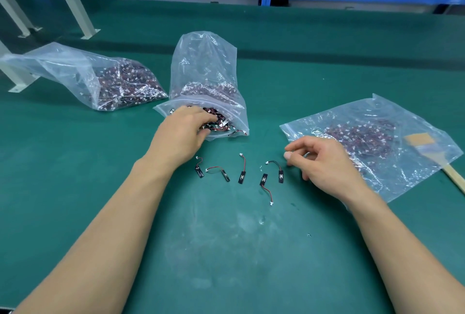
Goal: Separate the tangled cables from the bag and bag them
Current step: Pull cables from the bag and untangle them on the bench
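Cables (217, 122), tangled, fill the open bag (203, 62) mouth, mid-table. Five loose cables (242, 170) lie on the mat (226, 263). Left hand (183, 132): fingers curled into tangle, pinch unclear. Right hand (324, 162): loosely curled, empty. Best tease one connector out slowly.

Can't see left hand (180, 135) fingertips, buried in cable tangle (217, 122) at middle bag (203, 67) mouth. Can't confirm any pinch in right hand (327, 162). Can't follow brush (453, 174) handle past view's right edge.
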Demonstrator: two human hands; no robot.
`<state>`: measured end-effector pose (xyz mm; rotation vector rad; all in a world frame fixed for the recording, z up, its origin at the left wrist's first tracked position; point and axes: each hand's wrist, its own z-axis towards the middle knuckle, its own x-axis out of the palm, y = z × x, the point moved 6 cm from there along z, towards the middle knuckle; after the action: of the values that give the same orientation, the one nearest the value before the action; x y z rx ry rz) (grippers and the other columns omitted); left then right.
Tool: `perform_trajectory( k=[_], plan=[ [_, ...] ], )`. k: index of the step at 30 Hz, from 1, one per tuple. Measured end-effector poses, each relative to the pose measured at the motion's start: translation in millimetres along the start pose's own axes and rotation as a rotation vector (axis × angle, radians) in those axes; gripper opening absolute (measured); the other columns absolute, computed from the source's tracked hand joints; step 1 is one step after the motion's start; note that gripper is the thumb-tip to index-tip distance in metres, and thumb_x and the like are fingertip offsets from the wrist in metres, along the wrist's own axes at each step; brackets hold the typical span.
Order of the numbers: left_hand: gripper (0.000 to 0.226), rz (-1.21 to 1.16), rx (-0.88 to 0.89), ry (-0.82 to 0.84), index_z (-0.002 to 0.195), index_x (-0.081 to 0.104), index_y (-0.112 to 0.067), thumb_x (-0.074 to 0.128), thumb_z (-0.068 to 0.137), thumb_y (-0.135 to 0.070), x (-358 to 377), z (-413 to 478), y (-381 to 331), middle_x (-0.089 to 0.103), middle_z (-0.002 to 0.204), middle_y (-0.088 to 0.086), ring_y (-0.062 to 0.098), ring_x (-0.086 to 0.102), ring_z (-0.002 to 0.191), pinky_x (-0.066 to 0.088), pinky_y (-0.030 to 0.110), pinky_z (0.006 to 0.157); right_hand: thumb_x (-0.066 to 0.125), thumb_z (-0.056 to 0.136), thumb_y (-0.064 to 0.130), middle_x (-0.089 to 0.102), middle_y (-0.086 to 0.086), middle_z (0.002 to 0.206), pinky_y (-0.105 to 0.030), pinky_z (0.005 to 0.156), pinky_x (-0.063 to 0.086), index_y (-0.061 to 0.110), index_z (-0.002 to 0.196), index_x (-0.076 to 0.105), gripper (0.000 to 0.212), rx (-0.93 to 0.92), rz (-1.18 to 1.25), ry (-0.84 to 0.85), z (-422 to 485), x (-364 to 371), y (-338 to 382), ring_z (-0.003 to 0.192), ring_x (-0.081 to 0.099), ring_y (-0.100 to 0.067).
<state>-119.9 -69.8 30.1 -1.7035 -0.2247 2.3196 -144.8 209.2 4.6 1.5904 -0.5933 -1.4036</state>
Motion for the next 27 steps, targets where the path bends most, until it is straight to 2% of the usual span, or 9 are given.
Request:
perform_trajectory(
  k=[3, 7, 10, 16, 27],
  plan=[
    [0.033, 0.049, 0.031, 0.024, 0.128, 0.066, -0.026, 0.066, 0.094, -0.029, 9, 6, -9, 0.064, 0.119, -0.001, 0.028, 0.053, 0.115, 0.045, 0.039, 0.091, 0.075, 0.089, 0.019, 0.070, 0.007, 0.071, -0.017, 0.051, 0.044, 0.025, 0.084, 0.071, 0.009, -0.005, -0.010, 0.002, 0, 1, 0, 0.045, 0.054, -0.015],
    [0.030, 0.137, 0.039, 0.011, 0.118, 0.065, -0.016, 0.067, 0.093, -0.033, 12, 12, -16, 0.065, 0.114, 0.006, 0.035, 0.056, 0.110, 0.045, 0.041, 0.083, 0.075, 0.089, 0.021, 0.070, 0.008, 0.071, -0.018, 0.052, 0.045, 0.027, 0.084, 0.071, 0.009, -0.009, -0.027, 0.004, 0, 2, -1, 0.046, 0.054, -0.015],
    [0.025, 0.145, 0.063, 0.011, 0.114, 0.068, -0.016, 0.068, 0.093, -0.030, 13, 14, -19, 0.066, 0.105, 0.007, 0.037, 0.058, 0.103, 0.045, 0.041, 0.081, 0.074, 0.089, 0.022, 0.070, 0.008, 0.071, -0.019, 0.052, 0.045, 0.027, 0.084, 0.071, 0.007, -0.008, -0.038, 0.013, 0, 2, -1, 0.047, 0.054, -0.014],
    [0.017, 0.091, 0.041, -0.011, 0.108, 0.074, -0.022, 0.067, 0.092, -0.024, 9, 14, -19, 0.070, 0.097, 0.000, 0.031, 0.060, 0.098, 0.048, 0.039, 0.080, 0.074, 0.089, 0.022, 0.070, 0.008, 0.070, -0.017, 0.052, 0.044, 0.026, 0.084, 0.071, 0.008, -0.009, -0.057, 0.023, 1, 3, -1, 0.047, 0.053, -0.013],
    [0.016, -0.030, 0.016, -0.122, 0.099, 0.072, -0.017, 0.064, 0.086, -0.011, -8, 0, -10, 0.069, 0.083, -0.004, 0.025, 0.063, 0.086, 0.050, 0.039, 0.070, 0.074, 0.089, 0.021, 0.070, 0.007, 0.071, -0.015, 0.050, 0.042, 0.027, 0.083, 0.071, 0.009, -0.007, -0.058, 0.024, 1, 4, -1, 0.046, 0.054, -0.013]
  ],
)
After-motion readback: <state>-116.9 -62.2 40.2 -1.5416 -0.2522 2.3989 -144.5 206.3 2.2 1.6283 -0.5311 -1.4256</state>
